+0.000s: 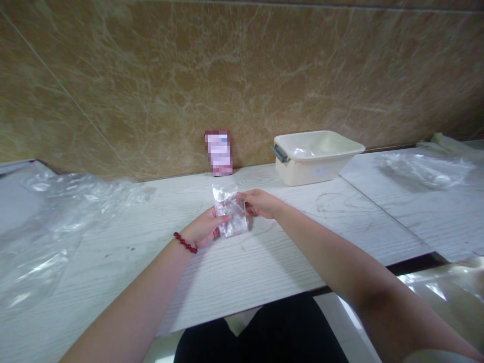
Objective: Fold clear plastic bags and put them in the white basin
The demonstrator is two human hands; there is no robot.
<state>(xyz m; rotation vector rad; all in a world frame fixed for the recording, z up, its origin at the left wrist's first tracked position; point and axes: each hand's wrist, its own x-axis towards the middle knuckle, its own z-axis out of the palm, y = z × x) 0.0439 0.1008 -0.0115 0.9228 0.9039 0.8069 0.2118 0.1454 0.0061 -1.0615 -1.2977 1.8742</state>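
A small clear plastic bag (232,222) is held up just above the white wood-grain table (264,262), in the middle of the head view. My left hand (206,227) grips its lower left side, thumb across the front; a dark red bead bracelet circles that wrist. At the bag's upper right edge, my right hand (260,202) pinches the plastic between thumb and fingers. Light glares off the film, and what the bag contains, if anything, I cannot make out.
A cream plastic bin (313,169) with a grey handle stands right of my hands, some clear plastic inside. An upright blurred card or phone (220,156) leans on the marble wall. Clear plastic sheeting (38,242) covers the left; more plastic bags (427,169) lie far right.
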